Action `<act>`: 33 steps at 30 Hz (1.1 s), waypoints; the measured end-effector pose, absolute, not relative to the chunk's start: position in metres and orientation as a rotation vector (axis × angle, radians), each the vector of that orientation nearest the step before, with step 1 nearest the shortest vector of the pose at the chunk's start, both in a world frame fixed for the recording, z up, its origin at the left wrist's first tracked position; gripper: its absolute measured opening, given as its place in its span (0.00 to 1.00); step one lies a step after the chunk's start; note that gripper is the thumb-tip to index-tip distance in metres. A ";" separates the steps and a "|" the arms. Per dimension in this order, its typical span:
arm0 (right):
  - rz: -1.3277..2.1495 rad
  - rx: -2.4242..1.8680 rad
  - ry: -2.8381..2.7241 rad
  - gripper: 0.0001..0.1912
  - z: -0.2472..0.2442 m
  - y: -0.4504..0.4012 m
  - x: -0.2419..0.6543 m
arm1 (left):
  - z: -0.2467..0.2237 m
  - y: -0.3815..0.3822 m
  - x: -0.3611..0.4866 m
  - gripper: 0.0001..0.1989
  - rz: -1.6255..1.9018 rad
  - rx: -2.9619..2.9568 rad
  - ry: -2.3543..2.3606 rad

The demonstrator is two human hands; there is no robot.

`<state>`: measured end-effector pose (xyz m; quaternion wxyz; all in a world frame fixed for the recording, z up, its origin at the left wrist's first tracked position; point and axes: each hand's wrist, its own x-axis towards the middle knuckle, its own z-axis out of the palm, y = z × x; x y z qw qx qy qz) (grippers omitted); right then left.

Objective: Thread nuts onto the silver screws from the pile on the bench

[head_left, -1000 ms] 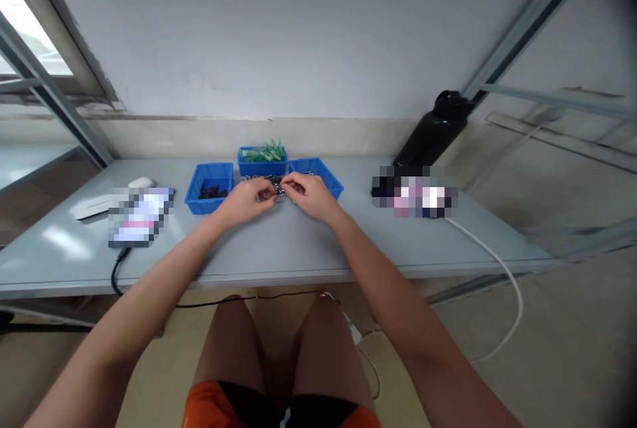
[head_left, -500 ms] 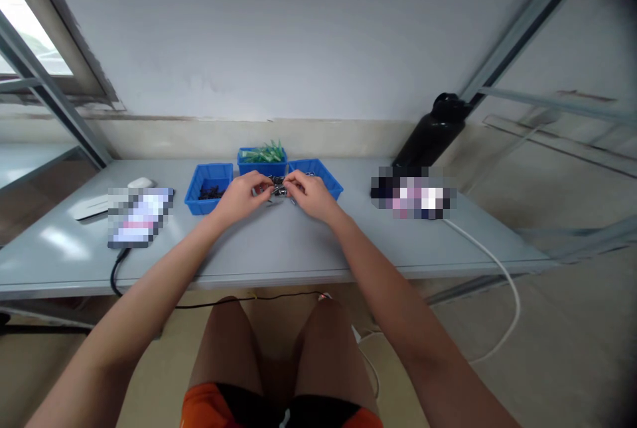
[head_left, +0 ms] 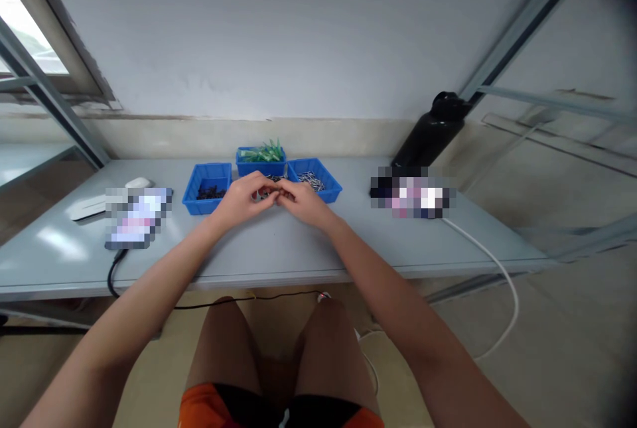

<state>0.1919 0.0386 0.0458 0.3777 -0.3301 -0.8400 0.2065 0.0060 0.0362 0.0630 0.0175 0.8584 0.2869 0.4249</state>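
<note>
Over the middle of the table, my left hand [head_left: 243, 197] and my right hand [head_left: 305, 201] meet at the fingertips. Both are closed in a pinch, and whatever small thing lies between them is mostly hidden by the fingers. Just behind the fingers a heap of small dark and silvery pieces [head_left: 275, 178] partly shows. Left of my hands stands a blue bin [head_left: 192, 201] with small dark parts [head_left: 211, 193] in it. On the right a second blue bin [head_left: 330, 197] contains shiny metal pins or rods [head_left: 311, 180].
A third blue bin [head_left: 261, 168] at the back is filled with green pieces [head_left: 262, 152]. A blurred phone [head_left: 138, 217] with a black cable and a white case [head_left: 138, 183] lie left. At right are a black bottle [head_left: 428, 136] and another blurred device [head_left: 413, 199] with a white cable [head_left: 485, 249].
My right hand has shifted slightly left and down, uncovering the metal parts in the right bin. The fingertips are closer together, and the metal piece visible between them before is now mostly hidden.
</note>
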 end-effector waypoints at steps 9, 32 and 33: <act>0.499 -0.831 -2.150 0.08 0.045 0.038 0.191 | 0.064 0.033 0.007 0.10 1.292 2.706 0.944; 0.390 -0.898 -2.042 0.10 0.049 0.041 0.202 | 0.067 0.042 -0.002 0.07 0.982 2.646 1.083; 0.384 -0.898 -2.050 0.10 0.049 0.041 0.202 | 0.067 0.042 -0.002 0.06 0.945 2.649 1.071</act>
